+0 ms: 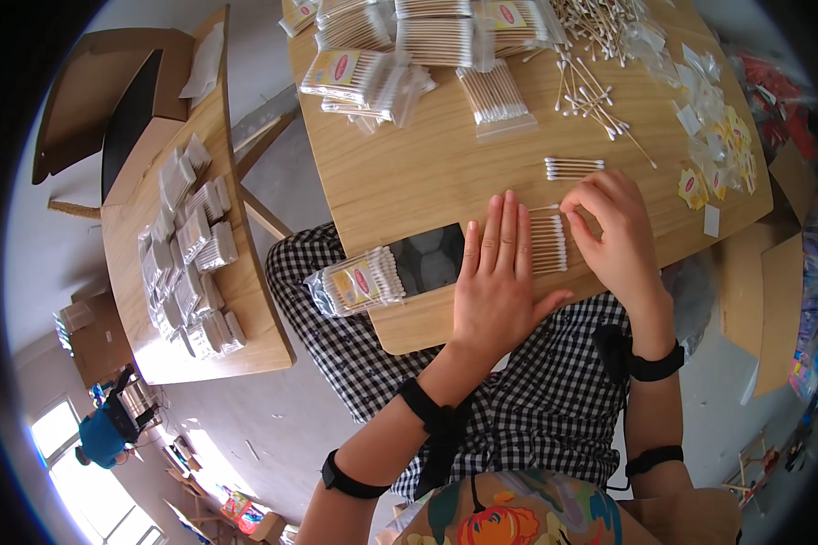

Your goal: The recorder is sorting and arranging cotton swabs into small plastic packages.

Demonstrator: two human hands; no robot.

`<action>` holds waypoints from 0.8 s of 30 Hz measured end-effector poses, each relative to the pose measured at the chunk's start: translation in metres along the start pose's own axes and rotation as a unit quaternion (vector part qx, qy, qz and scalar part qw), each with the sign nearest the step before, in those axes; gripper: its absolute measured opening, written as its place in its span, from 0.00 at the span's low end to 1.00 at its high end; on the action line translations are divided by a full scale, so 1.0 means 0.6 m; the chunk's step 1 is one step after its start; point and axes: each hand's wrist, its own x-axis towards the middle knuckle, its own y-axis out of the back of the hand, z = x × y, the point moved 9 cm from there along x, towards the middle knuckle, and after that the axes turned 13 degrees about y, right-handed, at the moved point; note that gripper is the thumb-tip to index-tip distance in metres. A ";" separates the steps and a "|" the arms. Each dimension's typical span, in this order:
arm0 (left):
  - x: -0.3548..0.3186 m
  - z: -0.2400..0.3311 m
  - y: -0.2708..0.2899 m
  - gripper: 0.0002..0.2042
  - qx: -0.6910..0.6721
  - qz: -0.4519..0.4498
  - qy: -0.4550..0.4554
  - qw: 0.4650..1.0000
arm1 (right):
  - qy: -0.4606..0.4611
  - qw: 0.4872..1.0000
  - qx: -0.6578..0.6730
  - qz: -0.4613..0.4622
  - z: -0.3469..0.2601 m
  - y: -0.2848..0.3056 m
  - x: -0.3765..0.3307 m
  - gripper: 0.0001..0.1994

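Row of cotton swabs (548,243) lies side by side at the near edge of the bench (373,173), partly under the left hand (495,286). Left hand is flat, palm down, fingers straight and together, thumb out to the right, covering the left part of the row. Right hand (620,227) is at the row's far right end, thumb and index curled close together; can't tell if a swab is pinched between them. Small swab group (574,169) sits just beyond, loose swab pile (600,27) at the far side. Left of the left hand: dark pad (430,259), then bagged swab pack (359,283) poking past the bench edge. Yellow cards (741,150) over to the right. Handling, my read: near weightless, sticks fairly stiff but snappable, tips soft and easily fluffed. Round shafts should roll, so flat light pressure suits the row; grip mid-shaft, square up the ends with fingertips, don't squash the cotton
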 end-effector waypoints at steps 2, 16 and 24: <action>0.000 0.000 0.000 0.54 0.000 -0.001 0.000 1.000 | -0.004 1.000 0.002 -0.012 0.001 -0.005 -0.002 0.08; -0.001 0.001 0.004 0.52 0.009 0.001 -0.009 1.000 | 0.051 0.993 -0.012 -0.106 -0.011 -0.021 0.009 0.06; 0.001 0.002 0.000 0.53 0.006 0.000 -0.002 1.000 | 0.034 0.989 -0.024 -0.142 0.005 -0.028 0.012 0.08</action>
